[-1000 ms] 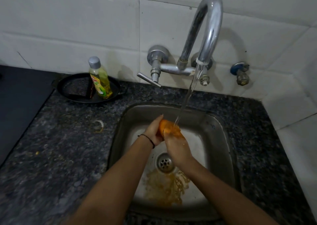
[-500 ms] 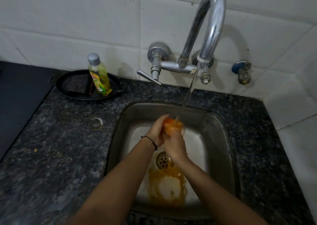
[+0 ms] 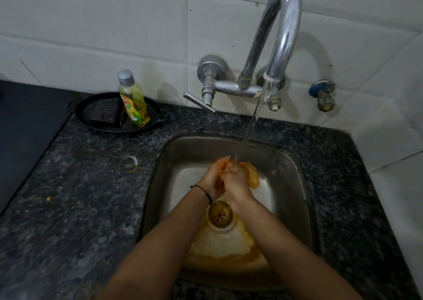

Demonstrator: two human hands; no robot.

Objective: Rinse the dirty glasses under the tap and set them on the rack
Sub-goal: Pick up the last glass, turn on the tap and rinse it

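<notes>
- Under the running stream, over the middle of the sink [image 3: 295, 185], both hands are wrapped around an orange-tinted glass [image 3: 251, 173]; only its orange side shows past the fingers, on the right.
- The left hand [image 3: 212, 178] cups the glass from the left, fingers curled over its top, a thin black band [image 3: 202, 191] on the wrist.
- The right hand [image 3: 235, 183] clasps the glass from the near side, pressed against the left hand; the water lands just where the two hands meet.
- Below the hands lies the round drain [image 3: 220, 213], and orange-stained water [image 3: 229, 251] spreads from it toward the near wall of the basin.
- The tap [image 3: 283, 32] is a tall chrome gooseneck fixed to the wall, with a lever handle [image 3: 198, 101] pointing down and left; water [image 3: 248, 135] falls from its spout in a thin slanted line.
- A small blue-capped valve [image 3: 322, 95] sits on the wall to the right of the tap.
- The sink is set in a dark speckled stone counter [image 3: 80, 196], with white tiles [image 3: 114, 36] behind it.
- At the back left, a yellow bottle of dish liquid [image 3: 134, 100] with a grey cap stands tilted in a black round pan [image 3: 96, 112].
- A pale curved scrap [image 3: 132, 162] lies on the counter to the left of the sink.
- A dark flat surface [image 3: 27, 125] borders the counter on the far left.
</notes>
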